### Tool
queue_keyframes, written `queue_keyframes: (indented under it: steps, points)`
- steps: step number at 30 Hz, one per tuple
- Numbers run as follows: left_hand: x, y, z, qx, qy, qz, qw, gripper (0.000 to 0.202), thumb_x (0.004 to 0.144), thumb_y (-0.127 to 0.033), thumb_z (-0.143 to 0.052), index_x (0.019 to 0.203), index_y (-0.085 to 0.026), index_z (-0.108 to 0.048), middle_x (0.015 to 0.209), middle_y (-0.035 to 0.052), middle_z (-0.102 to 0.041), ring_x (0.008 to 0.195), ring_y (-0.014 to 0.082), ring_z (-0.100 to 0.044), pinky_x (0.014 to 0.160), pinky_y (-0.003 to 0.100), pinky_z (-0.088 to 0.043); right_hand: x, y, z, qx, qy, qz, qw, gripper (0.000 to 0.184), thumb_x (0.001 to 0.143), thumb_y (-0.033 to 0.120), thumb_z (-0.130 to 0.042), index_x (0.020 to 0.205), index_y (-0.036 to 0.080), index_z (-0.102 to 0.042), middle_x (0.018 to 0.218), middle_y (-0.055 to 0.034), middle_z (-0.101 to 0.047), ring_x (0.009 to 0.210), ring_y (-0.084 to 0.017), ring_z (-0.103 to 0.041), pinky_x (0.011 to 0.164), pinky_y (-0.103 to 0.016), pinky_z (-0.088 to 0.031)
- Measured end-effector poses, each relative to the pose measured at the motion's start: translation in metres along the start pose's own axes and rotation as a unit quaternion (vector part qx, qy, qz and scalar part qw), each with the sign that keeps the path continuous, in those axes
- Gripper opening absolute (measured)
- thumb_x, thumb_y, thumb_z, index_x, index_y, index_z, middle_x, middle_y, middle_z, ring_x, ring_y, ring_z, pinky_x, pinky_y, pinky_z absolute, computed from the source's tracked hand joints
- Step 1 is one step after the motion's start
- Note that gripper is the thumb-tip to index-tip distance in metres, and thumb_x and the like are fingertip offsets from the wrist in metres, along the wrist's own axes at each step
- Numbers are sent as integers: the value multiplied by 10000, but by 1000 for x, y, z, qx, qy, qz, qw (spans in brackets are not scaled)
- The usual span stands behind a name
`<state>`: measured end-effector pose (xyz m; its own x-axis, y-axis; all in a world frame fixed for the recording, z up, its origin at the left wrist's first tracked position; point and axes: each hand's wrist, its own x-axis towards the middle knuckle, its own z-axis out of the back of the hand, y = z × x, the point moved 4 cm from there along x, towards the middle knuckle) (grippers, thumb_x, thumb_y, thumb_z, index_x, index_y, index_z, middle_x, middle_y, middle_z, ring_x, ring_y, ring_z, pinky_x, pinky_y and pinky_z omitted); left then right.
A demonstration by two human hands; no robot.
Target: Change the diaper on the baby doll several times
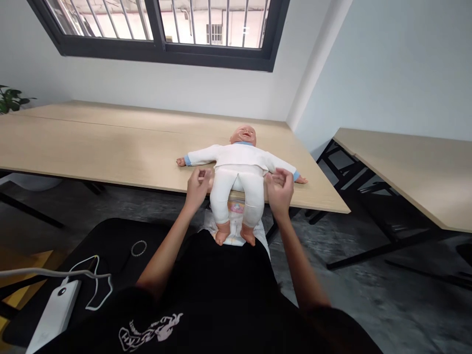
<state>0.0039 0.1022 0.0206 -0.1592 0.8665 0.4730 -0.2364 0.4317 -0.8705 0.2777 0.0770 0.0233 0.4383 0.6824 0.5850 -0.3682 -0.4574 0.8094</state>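
Your left hand (197,187) had loosely curled fingers, and the doll (241,156) lay face-up just right of them, probably light and squishy under the cloth, so I'd have gripped its hips. Your right hand (280,191) was half-curled past it; honestly couldn't tell if either pinched fabric.

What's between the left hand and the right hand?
In the head view: the white-clothed, blue-cuffed baby doll, its hips and upper legs.
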Motion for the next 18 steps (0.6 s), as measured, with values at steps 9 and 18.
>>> queue_keyframes:
  steps: [9,18]
  points:
    - [-111,-10,-19,38,-44,-22,998,592,761,-342,-765,1252,-220,-458,1357,150,-471,1276,286,-514,986,407,-492,-88,79,-32,37,444,77,892,128,1008,289,-535,958,184,-588,922,-38,-644,866,-171,-630,855,-321,-522]
    - [-117,13,-22,-62,48,140,987,858,665,-259,-792,1383,-257,-324,1342,131,-503,1110,252,-611,860,316,-515,-105,45,-5,-256,536,81,800,267,1032,287,-418,1208,136,-552,1287,-193,-574,1220,-326,-539,1070,-502,-431]
